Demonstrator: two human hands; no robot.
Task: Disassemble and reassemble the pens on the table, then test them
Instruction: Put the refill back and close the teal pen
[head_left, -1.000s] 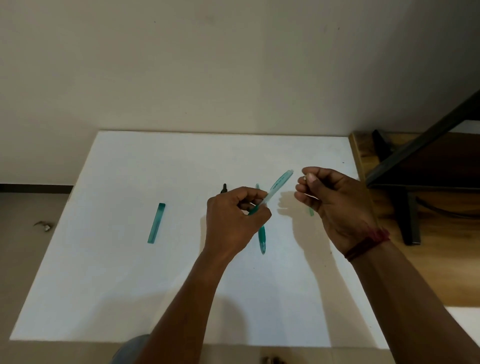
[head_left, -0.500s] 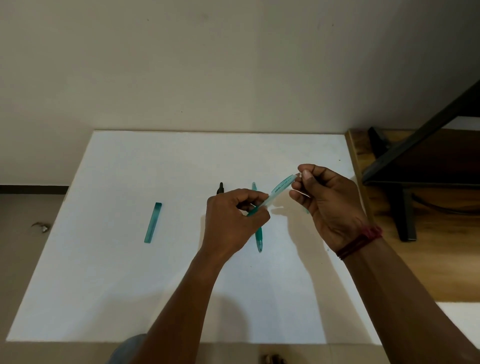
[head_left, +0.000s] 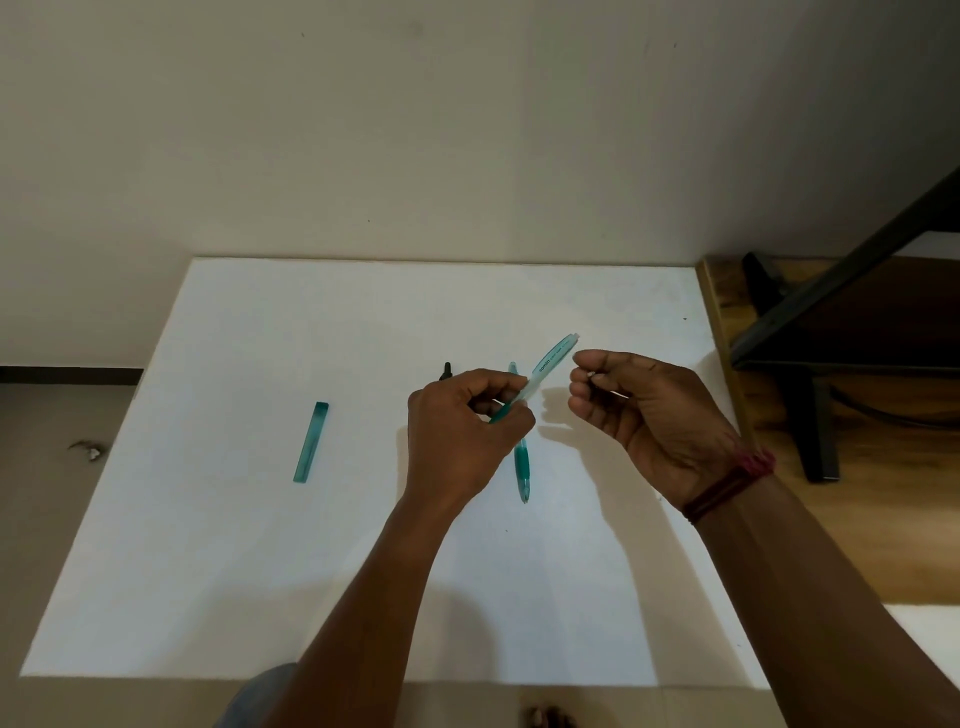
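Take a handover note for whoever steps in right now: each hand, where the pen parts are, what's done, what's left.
Left hand grips the teal pen barrel, tilted above the table.
Right hand: fingers curled on a thin pale part, perhaps the refill.
On the table: assembled teal pen, teal cap, small black piece.
Done: one pen apart. Left: reassemble it, do the other, test both.

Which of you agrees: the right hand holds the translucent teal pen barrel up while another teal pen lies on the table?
No: in the head view the left hand holds the translucent teal pen barrel up; the right hand pinches a small part. Another teal pen does lie on the table.
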